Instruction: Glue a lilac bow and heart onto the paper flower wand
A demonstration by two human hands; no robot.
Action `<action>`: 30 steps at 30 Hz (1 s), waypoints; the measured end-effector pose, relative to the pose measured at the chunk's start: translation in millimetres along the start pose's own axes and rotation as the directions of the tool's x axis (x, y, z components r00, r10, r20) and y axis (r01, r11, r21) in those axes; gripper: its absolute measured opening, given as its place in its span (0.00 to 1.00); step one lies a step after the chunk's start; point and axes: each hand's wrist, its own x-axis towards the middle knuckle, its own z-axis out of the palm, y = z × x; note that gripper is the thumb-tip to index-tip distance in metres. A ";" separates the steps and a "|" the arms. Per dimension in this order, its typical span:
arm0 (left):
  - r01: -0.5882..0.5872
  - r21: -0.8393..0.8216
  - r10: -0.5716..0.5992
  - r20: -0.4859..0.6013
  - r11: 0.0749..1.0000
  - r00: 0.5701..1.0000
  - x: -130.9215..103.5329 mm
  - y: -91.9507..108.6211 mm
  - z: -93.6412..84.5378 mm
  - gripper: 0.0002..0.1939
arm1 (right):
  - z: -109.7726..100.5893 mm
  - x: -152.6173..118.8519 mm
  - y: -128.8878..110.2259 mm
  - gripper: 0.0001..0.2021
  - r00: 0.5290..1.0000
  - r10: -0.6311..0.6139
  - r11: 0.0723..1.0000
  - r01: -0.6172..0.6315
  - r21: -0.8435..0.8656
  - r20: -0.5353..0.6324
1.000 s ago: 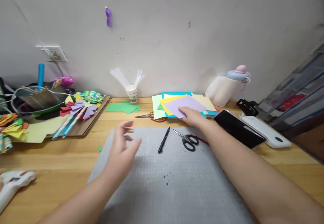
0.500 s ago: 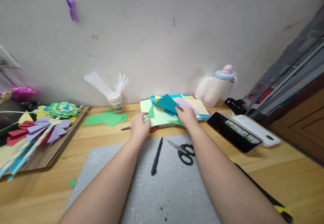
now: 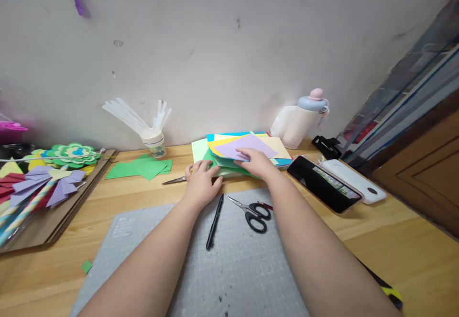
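A pile of coloured paper (image 3: 283, 148) lies against the wall, with a purple sheet (image 3: 251, 146) on top. My right hand (image 3: 256, 164) grips the front edge of the upper sheets, which are lifted a little. At the pile's front left corner rests my left hand (image 3: 202, 180), fingers spread, over scissors (image 3: 174, 180) whose blades poke out to its left. Nearer me, a black pen (image 3: 215, 222) and black-handled scissors (image 3: 255, 215) lie on the grey cutting mat (image 3: 143, 240).
Green paper pieces (image 3: 138, 168) and a cup of white strips (image 3: 154, 144) stand left of the pile. Paper flowers (image 3: 59, 178) lie far left. To the right are a bottle (image 3: 301, 123), a phone (image 3: 322, 183) and a white device (image 3: 353, 183).
The blue-green sheet that my right hand held up is no longer visible, and the purple sheet is now uncovered. My left hand has shifted nearer the red-handled scissors. The view has moved slightly right.
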 end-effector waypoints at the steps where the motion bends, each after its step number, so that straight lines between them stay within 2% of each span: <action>1: -0.017 0.013 0.016 0.004 1.000 1.000 2.3 2.2 0.2 0.12 | 0.4 -0.9 0.7 0.27 0.999 -0.019 1.000 0.019 -0.009 0.037; 4: -0.036 0.043 0.037 -0.002 0.998 0.999 13.2 8.1 2.1 0.10 | 0.6 -3.9 0.8 0.33 0.992 -0.047 0.998 0.052 -0.040 0.120; 7: -0.037 0.052 0.038 -0.030 0.998 0.999 22.7 11.7 3.6 0.14 | 0.1 -5.0 0.2 0.36 0.986 -0.050 0.997 0.058 -0.047 0.156; 14: -0.048 0.010 0.048 -0.046 0.999 0.998 18.3 5.5 3.3 0.25 | -12.8 -1.8 9.1 0.29 0.976 -0.061 0.997 0.048 0.068 0.209; 18: -0.056 -0.015 0.055 -0.041 0.998 0.998 17.4 1.1 4.2 0.24 | -19.4 -1.9 13.4 0.29 0.974 -0.054 0.993 0.029 0.112 0.221; 21: -0.054 -0.026 0.053 -0.052 0.998 0.997 18.7 0.9 5.1 0.23 | -16.3 -1.0 12.4 0.25 0.985 -0.011 0.995 -0.006 0.101 0.174; 26: -0.068 -0.024 0.065 -0.099 0.997 0.993 18.4 2.6 0.7 0.26 | -6.6 3.7 7.9 0.15 0.997 0.073 0.997 -0.073 0.031 -0.006; 30: -0.094 -0.016 0.090 -0.144 0.995 0.985 17.4 3.0 -6.0 0.28 | -5.6 4.7 5.3 0.16 0.984 0.130 0.991 -0.132 -0.003 -0.121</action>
